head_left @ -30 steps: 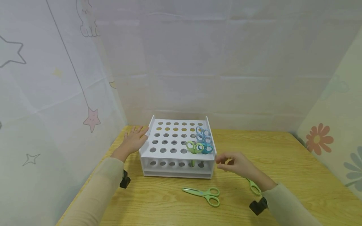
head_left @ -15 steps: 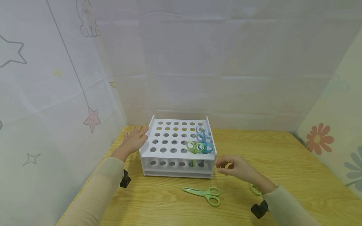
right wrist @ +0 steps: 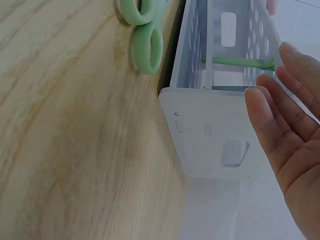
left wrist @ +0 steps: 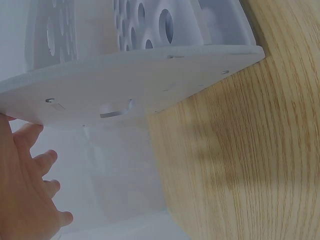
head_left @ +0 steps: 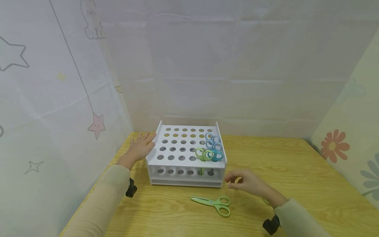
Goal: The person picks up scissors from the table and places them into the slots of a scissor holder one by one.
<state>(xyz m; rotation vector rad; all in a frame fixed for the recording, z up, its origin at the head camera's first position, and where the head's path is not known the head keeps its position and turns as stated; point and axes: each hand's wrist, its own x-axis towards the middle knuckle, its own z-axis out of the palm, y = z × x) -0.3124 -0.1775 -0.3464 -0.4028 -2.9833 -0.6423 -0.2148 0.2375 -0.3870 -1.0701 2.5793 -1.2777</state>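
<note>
Observed a pale printed backdrop (head_left: 189,65) behind a wood-grain table (head_left: 266,151). Found a white tiered rack (head_left: 186,165) standing on the table, with rows of round holes facing up. Judged the tiers to be stacked so as to keep inserted tools upright, guided above and below.

Located the left hand (head_left: 141,146) at the left side panel (left wrist: 165,75) of the rack, fingers spread and relaxed, fingertips against the panel, grasping nothing. Interpreted this contact as steadying. Located the right hand (head_left: 247,182) just beside the right side panel (right wrist: 200,150), fingers loosely bent, thumb apart, nothing held. Could not confirm contact there.

Found scissors in the rack, handles up, grouped toward its right side: a rear light-blue pair (head_left: 213,139), a nearer light-blue pair (head_left: 214,146), a teal pair (head_left: 214,157) in front of both, and a green pair (head_left: 203,157) just left of the teal. Took the handle rings as stops, too wide for the holes. Traced the green pair downward through the open space between tiers.

Found loose green scissors (head_left: 211,202) lying flat on the table before the rack, handles to the right. Glimpsed a green fragment (head_left: 265,201) partly hidden by the right forearm; could not identify fully.
</note>
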